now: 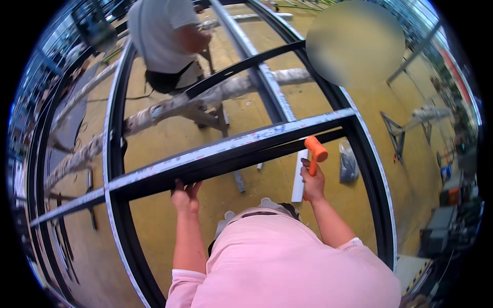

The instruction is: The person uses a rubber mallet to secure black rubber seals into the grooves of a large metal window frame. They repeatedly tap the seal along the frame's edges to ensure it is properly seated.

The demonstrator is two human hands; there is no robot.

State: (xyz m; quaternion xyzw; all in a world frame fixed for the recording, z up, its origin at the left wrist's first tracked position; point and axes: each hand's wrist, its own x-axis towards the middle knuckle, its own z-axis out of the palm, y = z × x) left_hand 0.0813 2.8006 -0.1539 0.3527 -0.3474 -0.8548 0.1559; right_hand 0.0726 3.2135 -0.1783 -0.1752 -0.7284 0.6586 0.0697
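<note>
A large black metal frame [114, 169] with film-covered faces lies flat in front of me on padded trestles. A crossbar [231, 151] runs across it from lower left to upper right. My left hand [185, 196] grips the near underside of this crossbar. My right hand [313, 180] holds an orange mallet [316, 152] upright by its handle, its head close under the crossbar's right part.
Another person in a grey shirt [162, 31] stands at the far side of the frame. Wrapped trestle beams [169, 108] cross beneath it. On the yellow floor lie a white strip [299, 179] and a grey plastic bag [348, 164]. Metal stands [398, 133] and machines [452, 205] are at right.
</note>
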